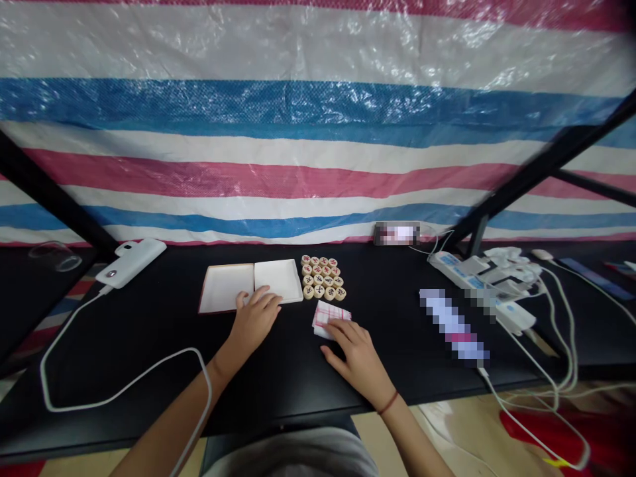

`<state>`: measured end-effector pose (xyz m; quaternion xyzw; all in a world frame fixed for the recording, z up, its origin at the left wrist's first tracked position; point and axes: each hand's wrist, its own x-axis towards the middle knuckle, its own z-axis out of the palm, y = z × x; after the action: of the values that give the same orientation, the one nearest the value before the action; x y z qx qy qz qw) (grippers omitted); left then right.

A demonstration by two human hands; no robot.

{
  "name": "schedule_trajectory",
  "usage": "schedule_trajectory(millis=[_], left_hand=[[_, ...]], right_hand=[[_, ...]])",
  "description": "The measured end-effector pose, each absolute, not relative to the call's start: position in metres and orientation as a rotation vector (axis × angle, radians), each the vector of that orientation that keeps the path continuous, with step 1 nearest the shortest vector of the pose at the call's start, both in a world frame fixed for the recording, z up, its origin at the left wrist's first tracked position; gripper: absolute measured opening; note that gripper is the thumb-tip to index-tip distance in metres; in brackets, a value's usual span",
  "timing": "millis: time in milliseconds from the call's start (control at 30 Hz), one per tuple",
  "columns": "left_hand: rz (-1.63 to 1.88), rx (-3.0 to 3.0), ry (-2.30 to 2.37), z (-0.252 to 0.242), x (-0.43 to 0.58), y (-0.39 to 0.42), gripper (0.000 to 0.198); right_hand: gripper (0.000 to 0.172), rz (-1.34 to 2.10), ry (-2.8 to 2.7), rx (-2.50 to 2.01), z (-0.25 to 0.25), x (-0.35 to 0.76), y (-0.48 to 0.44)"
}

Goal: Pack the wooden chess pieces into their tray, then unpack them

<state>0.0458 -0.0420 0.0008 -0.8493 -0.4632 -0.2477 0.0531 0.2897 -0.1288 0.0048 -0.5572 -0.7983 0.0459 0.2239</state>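
Note:
My left hand rests palm down at the near edge of an open, shallow box, its fingers apart and touching the white insides. The box's left half has a dark reddish edge, and the right half lies against it. Right of the box, several round Chinese chess pieces stand in neat rows, red characters at the back and black ones in front. Just nearer than these lies a folded white sheet with red lines. My right hand lays its fingers on the sheet's right part, thumb held apart.
A white power bank with a looping cable lies at the left. At the back leans a phone. A blurred-out phone and a crowded power strip with cables occupy the right. Striped plastic sheeting hangs behind the black table.

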Motion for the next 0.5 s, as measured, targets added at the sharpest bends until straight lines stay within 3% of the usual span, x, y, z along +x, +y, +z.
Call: schedule_trajectory(millis=[167,400,500], left_hand=[[-0.686,-2.680,-1.440,0.005,0.042,-0.055,0.016],[-0.697,-2.741,-1.428,0.011,0.050,-0.071,0.015],[-0.716,-2.763,-1.427,0.012,0.050,-0.074,0.017]], right_hand=[[0.017,0.123,-2.213,-1.540,0.001,0.285,-0.133],[0.019,0.020,-2.227,-1.504,-0.003,0.276,-0.131],[0.017,0.161,-2.121,-1.489,0.009,0.277,-0.129]])
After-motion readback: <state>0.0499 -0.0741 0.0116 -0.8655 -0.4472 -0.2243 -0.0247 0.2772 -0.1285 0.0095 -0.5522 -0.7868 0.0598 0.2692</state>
